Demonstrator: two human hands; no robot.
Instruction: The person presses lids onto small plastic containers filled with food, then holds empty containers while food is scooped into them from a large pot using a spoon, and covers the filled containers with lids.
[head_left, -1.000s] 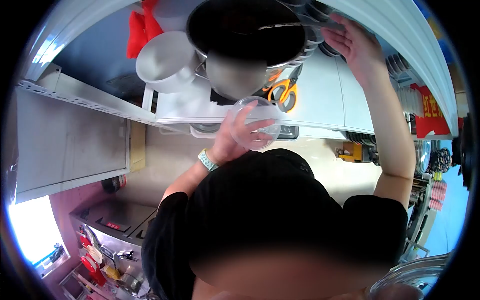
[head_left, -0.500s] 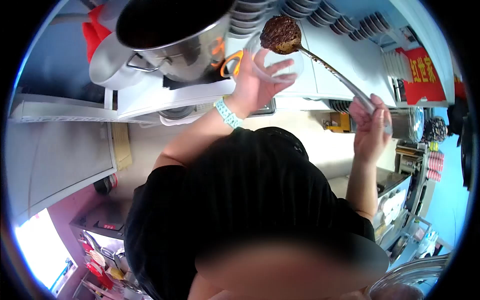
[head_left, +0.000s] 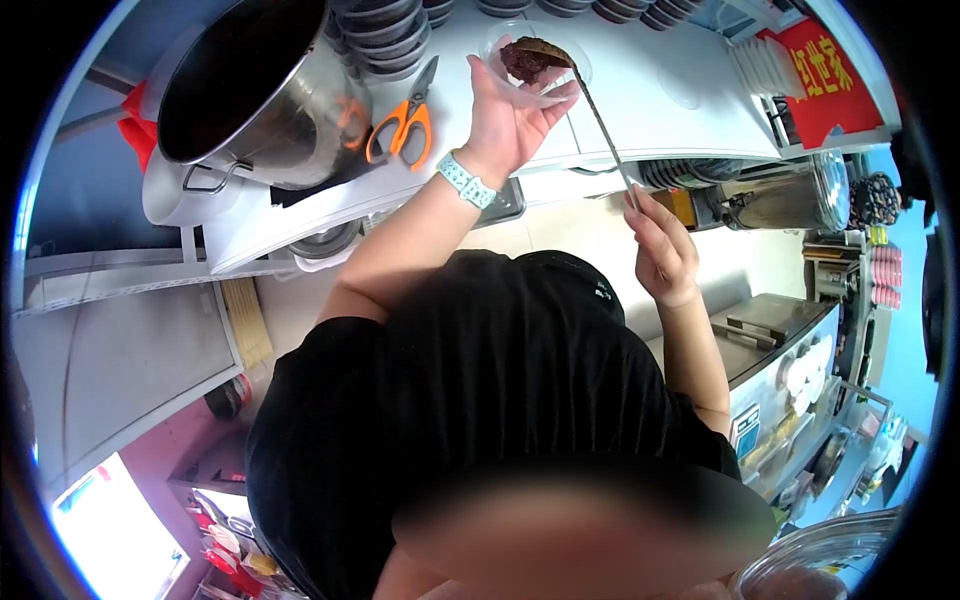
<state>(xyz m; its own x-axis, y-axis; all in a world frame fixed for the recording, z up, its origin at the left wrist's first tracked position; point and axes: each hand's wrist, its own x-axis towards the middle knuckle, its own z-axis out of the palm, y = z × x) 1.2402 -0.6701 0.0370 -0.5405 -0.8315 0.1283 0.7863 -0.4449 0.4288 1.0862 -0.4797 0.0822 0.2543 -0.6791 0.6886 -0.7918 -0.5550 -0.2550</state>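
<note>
A clear plastic bowl (head_left: pixel 575 62) rests in my left hand (head_left: pixel 510 125), the fingers curled round its underside. Inside it sits a lump of dark reddish-brown paste (head_left: pixel 522 65). My right hand (head_left: pixel 664 248) grips the far end of a long-handled metal ladle (head_left: pixel 598 115). The ladle's head is tipped over within the bowl, touching the paste. Orange-handled scissors (head_left: pixel 405 122) lie on the white counter, left of my left hand.
A large steel pot (head_left: pixel 290 130) stands at the left of the counter (head_left: pixel 650 80). Stacked dark bowls (head_left: pixel 385 35) line the back. White lids (head_left: pixel 765 70) are piled near a red sign (head_left: pixel 828 80) on the right.
The ladle has tipped over, and its paste now lies in the bowl. My right hand has moved left and slightly down. The view has shifted, showing the whole scissors.
</note>
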